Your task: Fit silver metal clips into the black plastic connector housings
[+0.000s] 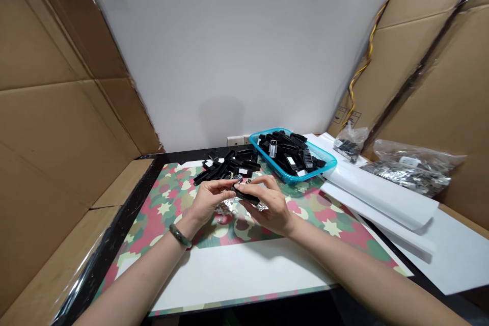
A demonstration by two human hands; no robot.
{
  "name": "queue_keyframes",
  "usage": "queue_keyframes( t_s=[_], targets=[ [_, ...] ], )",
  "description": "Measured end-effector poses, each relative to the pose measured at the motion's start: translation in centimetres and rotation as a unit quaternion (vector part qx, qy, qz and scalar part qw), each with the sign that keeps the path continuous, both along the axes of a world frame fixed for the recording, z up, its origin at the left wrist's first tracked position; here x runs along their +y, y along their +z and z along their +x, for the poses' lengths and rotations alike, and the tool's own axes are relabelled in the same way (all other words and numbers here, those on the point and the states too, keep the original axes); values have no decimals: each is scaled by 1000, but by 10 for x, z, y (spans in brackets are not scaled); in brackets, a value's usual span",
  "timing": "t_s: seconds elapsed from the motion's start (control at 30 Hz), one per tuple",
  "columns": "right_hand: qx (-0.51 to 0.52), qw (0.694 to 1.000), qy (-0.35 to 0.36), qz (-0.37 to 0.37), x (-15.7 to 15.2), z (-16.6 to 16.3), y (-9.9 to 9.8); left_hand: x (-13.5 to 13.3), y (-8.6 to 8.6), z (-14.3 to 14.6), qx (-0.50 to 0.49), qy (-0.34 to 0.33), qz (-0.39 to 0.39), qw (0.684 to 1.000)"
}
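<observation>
Between my two hands is a small black plastic piece [246,194], held above the patterned mat. My right hand [272,204] wraps its fingers around the piece. The fingertips of my left hand [208,198] pinch its left end; whether they also hold a smaller part is too small to tell. Below the hands, partly hidden by them, lies a scatter of small shiny silver bits [226,209]. Just beyond the fingers rests a loose pile of black plastic pieces [225,168], some with white labels.
A blue plastic basket [329,163] full of similar black pieces stands behind at right. White sheets [382,193] and clear bags of parts [410,173] lie farther right. Cardboard walls [57,86] flank both sides. The camouflage-patterned mat [153,214] carries a white sheet [244,270] in front.
</observation>
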State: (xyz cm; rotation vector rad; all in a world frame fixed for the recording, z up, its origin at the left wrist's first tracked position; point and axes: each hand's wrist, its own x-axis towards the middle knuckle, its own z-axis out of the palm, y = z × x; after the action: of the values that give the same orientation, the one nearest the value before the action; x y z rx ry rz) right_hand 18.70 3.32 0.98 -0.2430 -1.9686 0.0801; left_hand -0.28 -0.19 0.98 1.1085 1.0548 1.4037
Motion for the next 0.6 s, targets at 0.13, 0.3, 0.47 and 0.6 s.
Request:
queue_keyframes(
  t_s=[0.13, 0.3, 0.47, 0.6],
  targets=[
    [8, 1000, -15, -12, -1, -1, 1, 0, 2, 2, -22, 10, 3, 1000],
    [-28, 999, 6, -46, 2, -3, -3, -1, 1, 3, -37, -5, -1, 999],
    [-26, 998, 22, -47, 3, -3, -6, -2, 1, 5, -35, 5, 8, 999],
    [-29, 998, 26, -48, 2, -1, -5, -4, 3, 7, -27, 7, -1, 1000]
  ],
)
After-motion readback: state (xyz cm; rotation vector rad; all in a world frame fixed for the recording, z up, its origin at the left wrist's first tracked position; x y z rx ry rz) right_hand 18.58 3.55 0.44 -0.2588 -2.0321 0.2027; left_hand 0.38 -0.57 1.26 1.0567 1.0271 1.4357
